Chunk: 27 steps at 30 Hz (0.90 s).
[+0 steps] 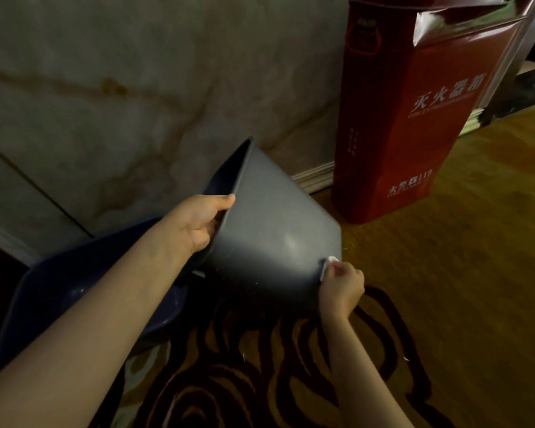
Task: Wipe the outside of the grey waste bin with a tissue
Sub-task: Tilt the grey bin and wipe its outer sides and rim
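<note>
Both hands busy: left hand (203,222) clamps the tilted grey waste bin (269,239) by its rim; right hand (342,287) fingers pinch a tissue (327,265) against the base edge; stiff, light, probably slick plastic.

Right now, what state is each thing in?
Grey waste bin: tilted, mouth toward the wall.
Tissue: pressed to the bin's lower edge.
Left hand: gripping the bin's rim.
Right hand: closed on the tissue.
Red fire extinguisher box: upright, untouched.
</note>
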Each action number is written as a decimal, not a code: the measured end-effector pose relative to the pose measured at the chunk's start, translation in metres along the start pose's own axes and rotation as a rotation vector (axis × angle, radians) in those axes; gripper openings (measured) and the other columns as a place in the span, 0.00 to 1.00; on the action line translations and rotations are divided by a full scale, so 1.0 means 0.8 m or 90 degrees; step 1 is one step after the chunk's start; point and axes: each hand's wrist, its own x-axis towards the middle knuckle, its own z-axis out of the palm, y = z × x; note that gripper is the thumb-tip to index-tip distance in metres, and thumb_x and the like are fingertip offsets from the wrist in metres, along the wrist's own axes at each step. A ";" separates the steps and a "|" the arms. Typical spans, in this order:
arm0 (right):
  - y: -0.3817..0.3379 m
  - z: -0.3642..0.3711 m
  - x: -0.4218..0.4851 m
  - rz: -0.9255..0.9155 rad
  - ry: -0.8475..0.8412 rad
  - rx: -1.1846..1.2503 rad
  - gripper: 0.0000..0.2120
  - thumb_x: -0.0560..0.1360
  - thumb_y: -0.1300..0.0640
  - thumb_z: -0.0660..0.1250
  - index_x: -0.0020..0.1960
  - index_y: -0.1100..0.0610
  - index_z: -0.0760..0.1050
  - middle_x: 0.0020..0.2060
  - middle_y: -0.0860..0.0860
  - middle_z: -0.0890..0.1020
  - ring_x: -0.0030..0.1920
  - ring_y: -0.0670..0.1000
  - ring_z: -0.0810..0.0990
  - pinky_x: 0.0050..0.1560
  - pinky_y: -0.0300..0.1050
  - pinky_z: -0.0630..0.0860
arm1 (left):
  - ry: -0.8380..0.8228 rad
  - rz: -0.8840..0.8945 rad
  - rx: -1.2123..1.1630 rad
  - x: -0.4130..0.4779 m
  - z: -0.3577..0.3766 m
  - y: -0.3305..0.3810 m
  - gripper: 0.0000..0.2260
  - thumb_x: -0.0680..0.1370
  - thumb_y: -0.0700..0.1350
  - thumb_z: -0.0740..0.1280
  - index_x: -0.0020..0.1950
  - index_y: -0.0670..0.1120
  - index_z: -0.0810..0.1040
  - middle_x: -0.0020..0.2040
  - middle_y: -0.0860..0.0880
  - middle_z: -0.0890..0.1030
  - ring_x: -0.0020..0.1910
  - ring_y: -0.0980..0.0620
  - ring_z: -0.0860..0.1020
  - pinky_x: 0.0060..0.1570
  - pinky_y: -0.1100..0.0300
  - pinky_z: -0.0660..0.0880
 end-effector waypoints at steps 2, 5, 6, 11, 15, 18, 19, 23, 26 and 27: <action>-0.019 0.009 -0.031 -0.085 -0.030 0.031 0.05 0.76 0.58 0.65 0.49 0.57 0.78 0.44 0.47 0.72 0.44 0.48 0.75 0.43 0.36 0.68 | 0.001 -0.006 -0.008 0.000 0.001 0.004 0.10 0.79 0.40 0.58 0.39 0.43 0.75 0.22 0.51 0.81 0.27 0.53 0.80 0.28 0.60 0.78; -0.052 0.026 -0.100 -0.245 -0.101 0.107 0.02 0.74 0.59 0.67 0.46 0.54 0.77 0.43 0.47 0.74 0.42 0.43 0.73 0.44 0.36 0.74 | 0.002 -0.028 -0.024 -0.001 0.002 0.009 0.11 0.79 0.40 0.57 0.39 0.43 0.74 0.21 0.50 0.81 0.33 0.51 0.78 0.36 0.57 0.75; -0.062 0.031 -0.121 -0.296 -0.114 0.132 0.02 0.73 0.59 0.67 0.45 0.54 0.77 0.43 0.47 0.74 0.42 0.42 0.73 0.44 0.36 0.74 | 0.000 -0.034 -0.031 -0.002 0.004 0.010 0.11 0.79 0.40 0.57 0.39 0.43 0.74 0.22 0.49 0.81 0.35 0.50 0.77 0.37 0.56 0.74; -0.079 0.043 -0.164 -0.447 -0.074 0.180 0.04 0.74 0.59 0.66 0.49 0.56 0.76 0.45 0.48 0.73 0.43 0.42 0.72 0.45 0.32 0.73 | 0.004 -0.029 -0.046 -0.007 0.022 0.009 0.10 0.79 0.40 0.57 0.40 0.41 0.73 0.37 0.45 0.76 0.37 0.51 0.75 0.39 0.59 0.73; -0.044 0.040 -0.138 -0.436 -0.037 0.144 0.06 0.75 0.58 0.64 0.49 0.59 0.76 0.45 0.52 0.74 0.44 0.45 0.73 0.46 0.36 0.74 | 0.031 -0.005 -0.014 -0.007 0.028 0.010 0.09 0.80 0.40 0.57 0.45 0.41 0.76 0.36 0.47 0.77 0.35 0.52 0.75 0.37 0.58 0.74; -0.007 0.030 -0.084 -0.209 0.044 0.111 0.05 0.76 0.61 0.64 0.48 0.61 0.76 0.45 0.50 0.71 0.44 0.49 0.72 0.46 0.45 0.74 | 0.044 0.021 0.007 -0.001 0.024 0.009 0.13 0.80 0.39 0.57 0.61 0.37 0.74 0.40 0.46 0.80 0.33 0.53 0.77 0.44 0.54 0.74; 0.006 0.025 -0.061 -0.134 0.063 0.099 0.05 0.76 0.60 0.64 0.48 0.62 0.77 0.45 0.50 0.70 0.45 0.50 0.73 0.46 0.44 0.72 | 0.040 0.029 0.010 0.001 0.022 0.009 0.14 0.80 0.39 0.57 0.63 0.37 0.73 0.36 0.47 0.82 0.31 0.53 0.79 0.41 0.55 0.76; 0.033 0.003 0.007 0.050 0.041 0.069 0.07 0.77 0.57 0.64 0.48 0.61 0.78 0.48 0.51 0.73 0.47 0.49 0.73 0.47 0.41 0.67 | 0.030 0.067 0.041 0.004 0.021 0.005 0.14 0.79 0.37 0.58 0.62 0.35 0.72 0.31 0.48 0.81 0.30 0.53 0.79 0.31 0.59 0.78; 0.038 -0.001 0.018 0.061 0.023 0.052 0.08 0.77 0.57 0.64 0.48 0.61 0.78 0.49 0.52 0.73 0.47 0.49 0.73 0.48 0.42 0.68 | 0.010 0.072 0.072 0.009 0.019 0.008 0.11 0.79 0.36 0.57 0.56 0.37 0.76 0.28 0.49 0.81 0.29 0.54 0.79 0.30 0.62 0.78; 0.039 -0.002 0.017 0.054 0.023 0.047 0.08 0.77 0.57 0.64 0.48 0.61 0.78 0.48 0.52 0.73 0.46 0.49 0.73 0.47 0.42 0.68 | -0.008 0.067 0.089 0.010 0.015 0.011 0.10 0.79 0.36 0.57 0.55 0.41 0.76 0.26 0.51 0.81 0.28 0.54 0.79 0.26 0.66 0.76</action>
